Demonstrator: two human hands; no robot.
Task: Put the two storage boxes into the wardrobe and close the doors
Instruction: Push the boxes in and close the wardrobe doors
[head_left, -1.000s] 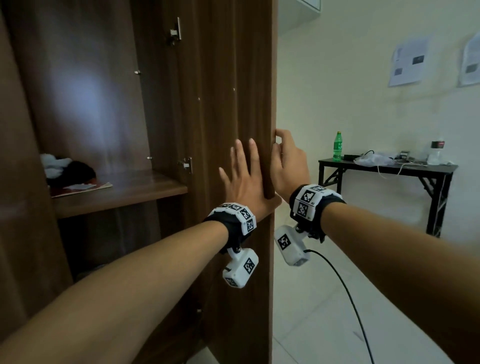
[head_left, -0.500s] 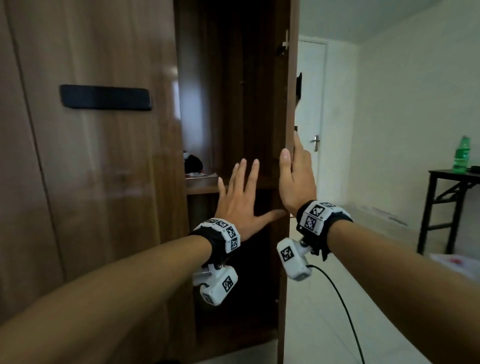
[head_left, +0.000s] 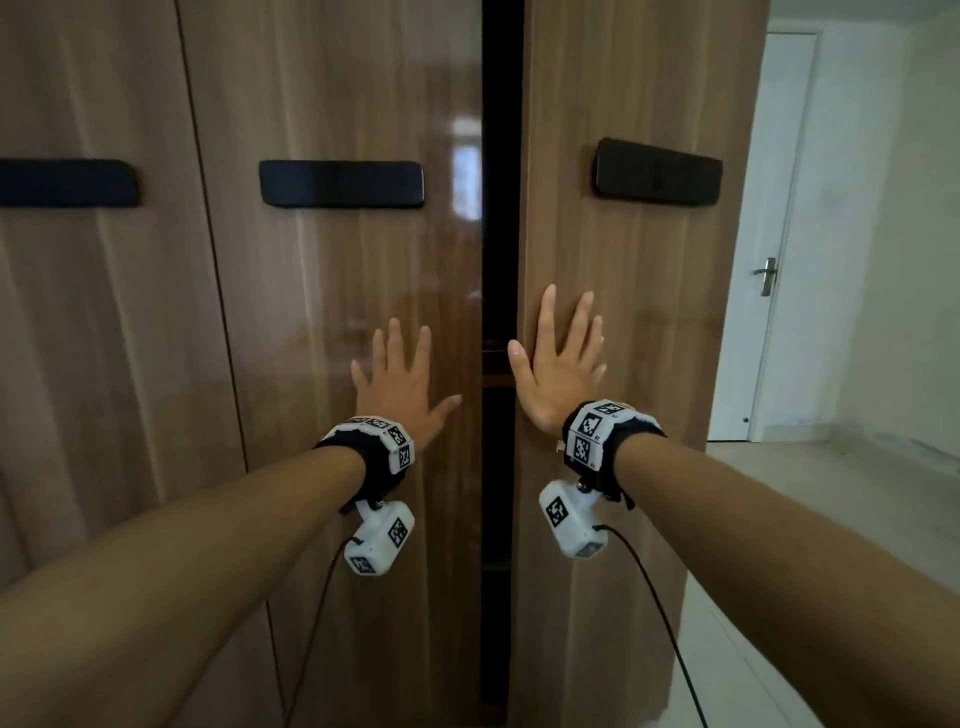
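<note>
Two bare forearms in the foreground, each with a black wristband (head_left: 613, 441) carrying white marker tiles and a white tracker block (head_left: 382, 543) hanging under it on a black cable. Left hand (head_left: 397, 387) flat on the left door (head_left: 332, 312) near its inner edge, fingers spread, gripping nothing; right hand (head_left: 558, 371) likewise flat on the right door (head_left: 639, 312) by its inner edge, fingers spread, nothing held. Between the two doors only a narrow dark gap (head_left: 498, 208), far slimmer than half a second ago, when the right door stood edge-on and the shelf with its clutter showed. Now just a sliver of shelf edge (head_left: 496, 361) visible in the wardrobe (head_left: 156, 364) gap; storage boxes out of sight, cannot tell where inside. Three black bar handles (head_left: 340, 183) counted across the wardrobe front, one per visible door panel. Further right, pale floor tiles (head_left: 831, 519), a white room door (head_left: 769, 234) with a metal lever handle (head_left: 768, 275).
</note>
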